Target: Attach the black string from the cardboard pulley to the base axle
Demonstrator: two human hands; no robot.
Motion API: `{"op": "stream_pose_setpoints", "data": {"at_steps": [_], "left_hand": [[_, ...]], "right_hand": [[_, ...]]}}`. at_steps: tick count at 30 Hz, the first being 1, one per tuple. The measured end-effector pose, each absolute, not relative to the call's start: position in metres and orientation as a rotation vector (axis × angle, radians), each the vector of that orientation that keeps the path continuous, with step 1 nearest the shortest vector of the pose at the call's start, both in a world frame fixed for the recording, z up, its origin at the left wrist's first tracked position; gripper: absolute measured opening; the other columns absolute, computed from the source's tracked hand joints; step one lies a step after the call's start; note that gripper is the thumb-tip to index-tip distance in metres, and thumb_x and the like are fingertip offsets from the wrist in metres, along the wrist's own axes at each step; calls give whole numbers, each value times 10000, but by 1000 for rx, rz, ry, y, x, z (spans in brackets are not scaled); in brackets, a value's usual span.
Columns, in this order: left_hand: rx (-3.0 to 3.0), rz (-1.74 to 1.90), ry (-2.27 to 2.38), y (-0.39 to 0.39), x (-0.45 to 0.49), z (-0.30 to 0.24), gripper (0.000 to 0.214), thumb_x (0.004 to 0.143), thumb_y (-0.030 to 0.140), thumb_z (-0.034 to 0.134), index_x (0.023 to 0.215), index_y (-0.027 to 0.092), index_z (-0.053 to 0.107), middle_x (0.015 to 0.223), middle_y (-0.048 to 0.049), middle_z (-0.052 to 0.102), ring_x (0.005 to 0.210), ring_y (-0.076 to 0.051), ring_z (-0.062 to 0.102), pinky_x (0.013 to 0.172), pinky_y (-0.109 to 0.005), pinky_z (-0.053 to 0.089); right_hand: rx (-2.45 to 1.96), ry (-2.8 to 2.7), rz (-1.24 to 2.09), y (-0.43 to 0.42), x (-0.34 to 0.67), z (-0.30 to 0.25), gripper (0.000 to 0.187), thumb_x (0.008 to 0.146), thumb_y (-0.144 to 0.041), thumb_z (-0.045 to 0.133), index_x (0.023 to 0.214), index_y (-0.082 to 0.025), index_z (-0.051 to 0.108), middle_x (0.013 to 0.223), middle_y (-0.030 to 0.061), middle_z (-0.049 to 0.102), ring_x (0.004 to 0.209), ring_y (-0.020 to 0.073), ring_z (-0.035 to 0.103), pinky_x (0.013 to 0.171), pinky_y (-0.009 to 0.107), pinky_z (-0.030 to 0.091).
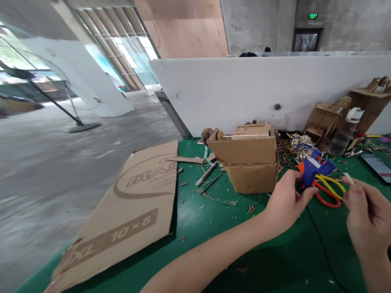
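My left hand [285,201] is closed round the grip of a blue hot glue gun [313,169] with an orange nozzle, held just above the green table [214,228]. To its right, my right hand [366,217] pinches a thin pale stick [348,178] between thumb and fingers, its tip pointing up and left toward the gun. Under the gun lie scissors [330,193] with red and yellow handles. A cardboard box model [249,158] stands just left of my left hand.
A large flat cardboard sheet [128,215] overhangs the table's left edge. Cardboard scraps and sticks [209,175] litter the middle. More cardboard models [328,118], a clear bottle [345,132] and a phone [378,167] sit at the right. A white partition [259,89] backs the table.
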State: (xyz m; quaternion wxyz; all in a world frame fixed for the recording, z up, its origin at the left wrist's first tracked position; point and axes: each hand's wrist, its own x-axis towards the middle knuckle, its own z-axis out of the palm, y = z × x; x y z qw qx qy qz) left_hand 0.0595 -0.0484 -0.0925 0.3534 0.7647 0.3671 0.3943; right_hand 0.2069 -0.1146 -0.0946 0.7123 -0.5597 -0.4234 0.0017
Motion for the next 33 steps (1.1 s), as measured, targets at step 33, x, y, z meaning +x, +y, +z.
{"op": "stream_pose_setpoints", "data": {"at_steps": [33], "left_hand": [[2177,1049,942,-49,60,-102,319,851,428,624,1005,204,456,890,-21,559,690,-142,555,579,-266,445]], "right_hand": [[-1428,-1086,115,-114,219,-77,225,748,-390,717,798,-202,605,676,-3,586,511,110,543,435,222,419]]}}
